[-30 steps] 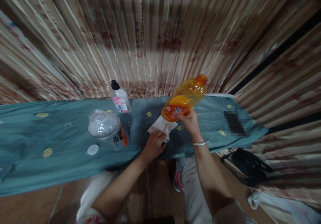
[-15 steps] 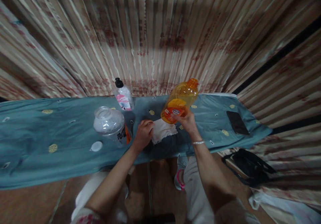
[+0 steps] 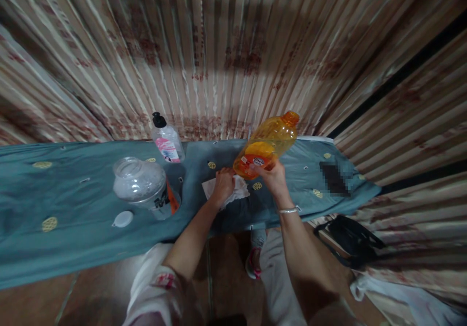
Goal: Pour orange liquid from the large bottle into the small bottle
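Note:
My right hand [image 3: 272, 176] is wrapped round the lower part of an orange see-through plastic bottle [image 3: 272, 138] with an orange and yellow label. The bottle is tilted, its uncapped neck pointing up and to the right, its base above the table. Over a white cloth [image 3: 239, 190] lying on the table, my left hand [image 3: 223, 186] has its fingers curled together close to the bottle's base. What those fingers hold, if anything, is hidden, and whether they touch the bottle I cannot tell.
To the left stand a large clear jar [image 3: 140, 185] without a lid and a clear bottle [image 3: 168, 143] with a black cap. A white lid [image 3: 123, 219] lies by the jar. A blurred-out dark flat object [image 3: 334, 177] lies at the right. Curtains [image 3: 204, 48] hang behind the table [image 3: 91, 238].
My left hand has moved right, from the cloth's left edge to over it, near the bottle's base. The orange bottle has leaned further right. The view has shifted slightly.

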`<action>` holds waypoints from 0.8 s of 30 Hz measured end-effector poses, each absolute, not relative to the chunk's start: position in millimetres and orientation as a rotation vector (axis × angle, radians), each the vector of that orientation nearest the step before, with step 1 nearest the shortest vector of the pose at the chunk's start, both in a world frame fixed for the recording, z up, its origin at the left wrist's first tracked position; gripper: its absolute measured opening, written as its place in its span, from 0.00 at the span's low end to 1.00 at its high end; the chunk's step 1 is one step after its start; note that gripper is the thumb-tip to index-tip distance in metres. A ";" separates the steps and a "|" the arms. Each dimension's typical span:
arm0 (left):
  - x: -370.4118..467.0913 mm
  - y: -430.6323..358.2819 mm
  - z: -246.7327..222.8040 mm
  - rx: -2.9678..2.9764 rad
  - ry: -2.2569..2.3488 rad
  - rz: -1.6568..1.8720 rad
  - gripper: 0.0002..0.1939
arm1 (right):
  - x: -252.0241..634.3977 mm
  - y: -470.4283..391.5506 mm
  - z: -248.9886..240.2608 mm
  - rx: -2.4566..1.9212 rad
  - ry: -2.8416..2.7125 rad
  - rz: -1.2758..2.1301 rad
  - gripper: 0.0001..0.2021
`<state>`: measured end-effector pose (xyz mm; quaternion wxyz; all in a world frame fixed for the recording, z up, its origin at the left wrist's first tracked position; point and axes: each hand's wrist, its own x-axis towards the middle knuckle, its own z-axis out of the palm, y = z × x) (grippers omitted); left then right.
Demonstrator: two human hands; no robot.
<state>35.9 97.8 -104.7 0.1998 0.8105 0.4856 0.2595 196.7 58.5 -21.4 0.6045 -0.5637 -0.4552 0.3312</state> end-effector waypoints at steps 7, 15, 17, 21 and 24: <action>49.7 110.3 -103.3 2.164 1.242 0.967 0.19 | 203.1 54.2 -17.3 -1.251 -1.050 0.797 0.30; 1.0 67.8 -95.5 1.971 1.238 1.209 0.27 | 195.7 57.1 -35.6 -1.392 -1.269 0.775 0.32; -15.1 51.7 -86.8 1.936 1.231 1.236 0.26 | 190.5 56.2 -40.8 -1.458 -1.338 0.761 0.33; -38.7 13.8 -65.7 1.866 1.228 1.263 0.22 | 178.4 53.1 -49.3 -1.513 -1.451 0.770 0.32; -57.6 -23.7 -56.7 1.781 1.274 1.280 0.18 | 172.2 52.4 -55.1 -1.491 -1.478 0.795 0.30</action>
